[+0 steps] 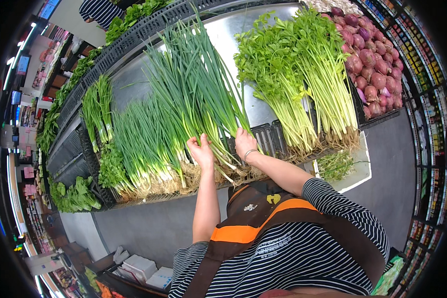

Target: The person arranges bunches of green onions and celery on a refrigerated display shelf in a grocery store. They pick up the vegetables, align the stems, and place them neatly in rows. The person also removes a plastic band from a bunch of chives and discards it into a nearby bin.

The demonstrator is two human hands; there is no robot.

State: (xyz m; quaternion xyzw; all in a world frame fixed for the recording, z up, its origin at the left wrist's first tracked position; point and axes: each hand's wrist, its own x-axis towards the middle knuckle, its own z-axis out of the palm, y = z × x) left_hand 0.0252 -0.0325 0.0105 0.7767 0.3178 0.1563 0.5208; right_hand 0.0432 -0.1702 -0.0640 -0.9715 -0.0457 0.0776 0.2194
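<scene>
A large bunch of long green onions (199, 85) lies before me on the display, leaves pointing away and white root ends towards me. My right hand (245, 143) grips several stalks at the bunch's right side, and their lower ends show past the fist. On the left side, my left hand (201, 149) rests against the lower stalks with its fingers curled and thumb raised; whether it grasps any is unclear. Thinner scallions (145, 138) with bushy roots lie left of that hand. Right of my right hand are bunches of celery (283, 82) with leafy tops.
Red onions (372, 63) fill a crate at the right. A white bin (363, 167) with green trimmings stands below the celery. Small tied bunches of chives (98, 108) and leafy greens (74, 195) lie left. Another person (100, 13) in striped clothing is at the far side.
</scene>
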